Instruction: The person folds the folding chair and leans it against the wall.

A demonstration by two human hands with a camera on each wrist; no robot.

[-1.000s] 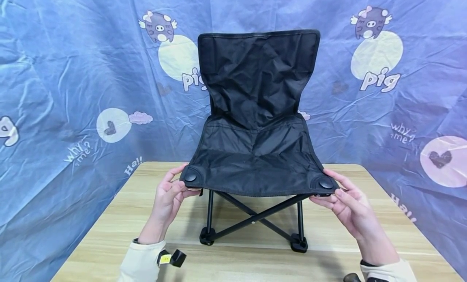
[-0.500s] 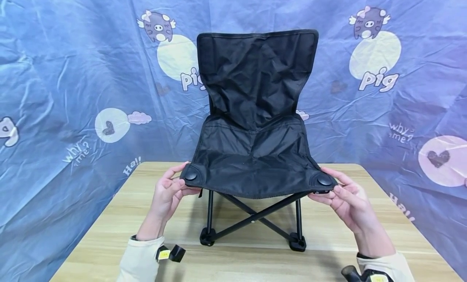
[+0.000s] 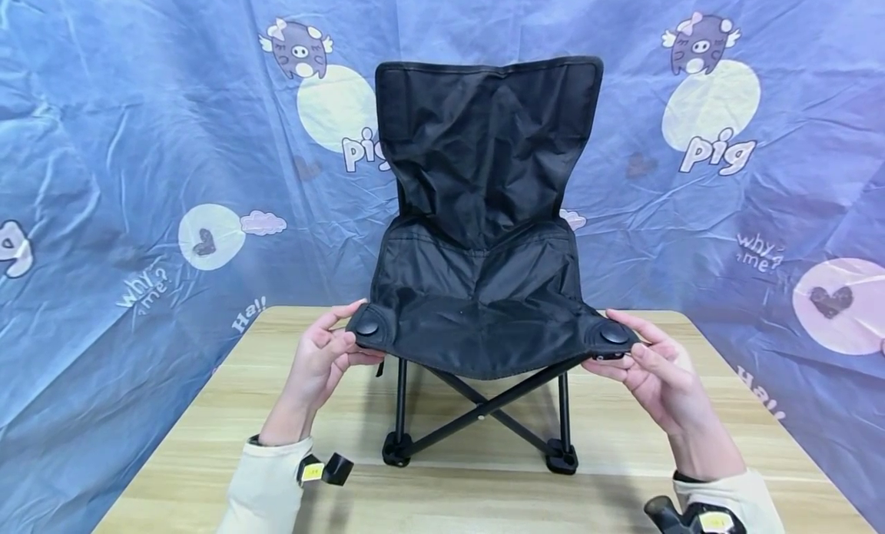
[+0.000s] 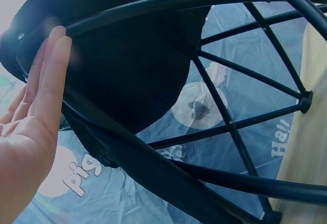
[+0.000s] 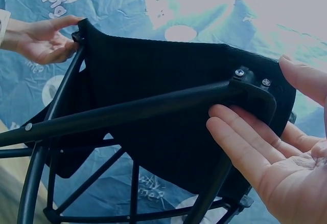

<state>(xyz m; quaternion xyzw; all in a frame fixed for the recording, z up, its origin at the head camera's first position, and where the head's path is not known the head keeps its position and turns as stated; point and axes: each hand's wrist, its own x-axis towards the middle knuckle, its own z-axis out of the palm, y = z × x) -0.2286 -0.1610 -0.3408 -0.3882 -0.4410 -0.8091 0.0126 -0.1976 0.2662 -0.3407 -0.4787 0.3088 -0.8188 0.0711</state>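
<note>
A black folding chair point(image 3: 484, 319) stands unfolded on the table, its fabric backrest point(image 3: 491, 142) upright and its seat facing me. My left hand point(image 3: 321, 357) grips the seat's front left corner, thumb at the edge and fingers beneath. At the front right corner my right hand point(image 3: 664, 373) does the same. Crossed metal legs point(image 3: 482, 417) run down to black plastic feet point(image 3: 561, 457). From below, the right wrist view shows fingers point(image 5: 245, 137) under a corner bracket with two screws point(image 5: 239, 73). In the left wrist view, fingers point(image 4: 53, 70) lie along the seat's underside near a tube.
The wooden table point(image 3: 242, 411) carries the chair. Behind and on both sides hangs a blue printed cloth point(image 3: 173, 96). Black camera mounts point(image 3: 336, 469) are strapped at both wrists, over light sleeves point(image 3: 266, 488).
Both hands have shifted slightly inward and up with the seat's front corners. The front edge of the seat sags a little more, and the front feet stand slightly closer together.
</note>
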